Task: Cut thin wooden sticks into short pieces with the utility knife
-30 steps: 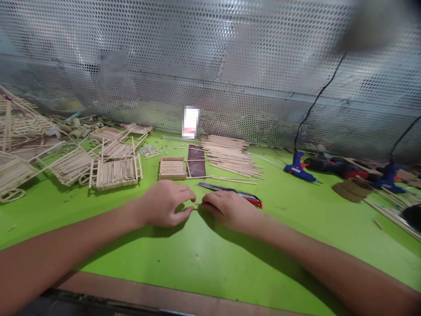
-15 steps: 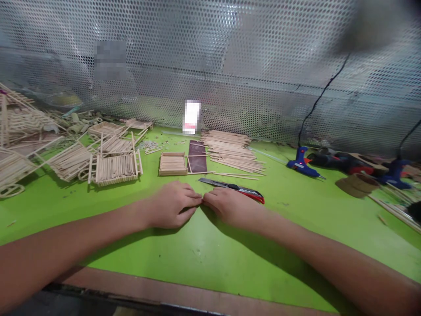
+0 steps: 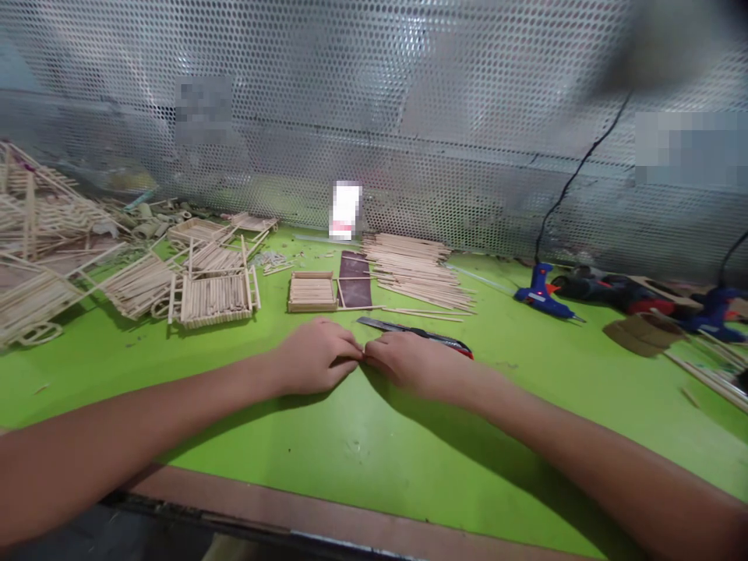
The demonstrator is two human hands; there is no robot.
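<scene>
My left hand [image 3: 320, 356] and my right hand [image 3: 409, 362] meet fingertip to fingertip low over the green table [image 3: 351, 460]. Both are closed in a pinch; whatever lies between the fingertips is too small or hidden to name. Just behind my right hand lies a utility knife [image 3: 447, 341], partly covered by it. Beyond my left hand sits a small wooden stick tray [image 3: 312, 291], beside a dark brown plate [image 3: 355, 292] with thin sticks across it. A pile of thin wooden sticks [image 3: 414, 269] is spread to the right of the plate.
Stick-built pieces [image 3: 213, 300] crowd the left side, with a taller heap [image 3: 35, 206] behind. On the right are a blue glue gun [image 3: 543, 294] with a cord, a brown ring-shaped piece [image 3: 643, 333] and a second blue glue gun [image 3: 716, 313]. A perforated metal sheet [image 3: 327, 101] stands behind.
The view has shifted slightly, so the table items appear a little further right. My left hand's thumb has drawn in closer to its fingers. My right hand covers more of the knife.
</scene>
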